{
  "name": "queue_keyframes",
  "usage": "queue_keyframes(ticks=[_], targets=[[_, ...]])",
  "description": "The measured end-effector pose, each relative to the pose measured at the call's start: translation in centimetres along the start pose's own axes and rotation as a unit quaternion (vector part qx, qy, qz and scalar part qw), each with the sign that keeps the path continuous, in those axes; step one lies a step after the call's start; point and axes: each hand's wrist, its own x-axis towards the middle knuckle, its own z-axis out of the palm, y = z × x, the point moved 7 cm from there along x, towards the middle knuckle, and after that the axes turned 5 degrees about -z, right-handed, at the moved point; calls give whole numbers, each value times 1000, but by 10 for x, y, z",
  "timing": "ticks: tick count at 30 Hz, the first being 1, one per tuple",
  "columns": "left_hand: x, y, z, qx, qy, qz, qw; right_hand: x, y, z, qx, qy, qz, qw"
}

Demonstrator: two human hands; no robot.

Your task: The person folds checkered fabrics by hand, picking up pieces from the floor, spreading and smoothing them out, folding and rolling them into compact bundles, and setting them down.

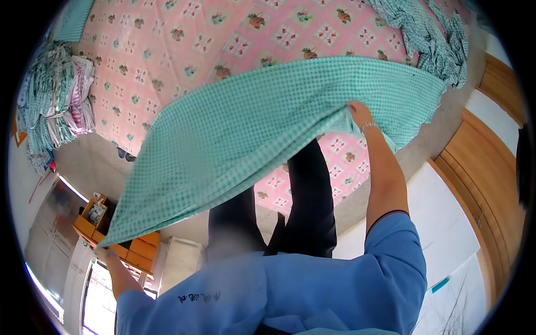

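A large green checked cloth (240, 123) is stretched out between my two hands, above a pink patterned sheet (184, 39). My right hand (360, 113) grips its near edge at the centre right, fingers closed on the fabric. Far out at the lower left, my left hand (103, 254) is closed on a pointed corner of the same cloth. The cloth's right part lies over the pink sheet, and its near edge hangs folded in front of my dark trousers.
Crumpled green checked fabric (430, 42) lies at the upper right. Bundled cloths (56, 100) are stacked at the left. Wooden drawers (139, 251) stand at the lower left. A wooden-edged white cabinet (446, 206) is on the right.
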Motion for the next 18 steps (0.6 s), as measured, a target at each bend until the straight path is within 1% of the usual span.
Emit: queue_keyframes(ticks=[1,2,3,4,5,7,9,11,13,15,17,18], targets=[[26,-17,-13,40,4,-14,999,26,-11,3,17,-23,26,999],[49,-35,-20,43,6,-16,999,47,-30,0,38,-54,78,995],[69,-47,-22,-22,-22,9,999,66,-46,4,58,-85,130,986],[80,-55,-21,-87,-50,34,994,89,-48,20,12,-108,122,987],[75,-61,-16,-95,-91,29,991,112,-46,34,-34,-130,114,984],[75,-69,-18,0,-51,9,999,144,-39,67,-61,-118,113,985],[59,-73,-6,-6,-14,-4,1000,175,-37,96,-84,-107,107,985],[60,-80,5,9,-26,-1,1000,201,-39,122,-155,-125,81,977],[63,-85,9,62,45,-30,997,221,-37,140,-165,-130,78,975],[65,-92,25,76,42,-31,996,237,-40,150,-175,-135,76,972],[63,-100,41,89,36,-32,995,248,-40,154,-144,-118,82,979],[60,-103,53,83,9,-28,996,256,-32,162,-145,-117,82,979]])
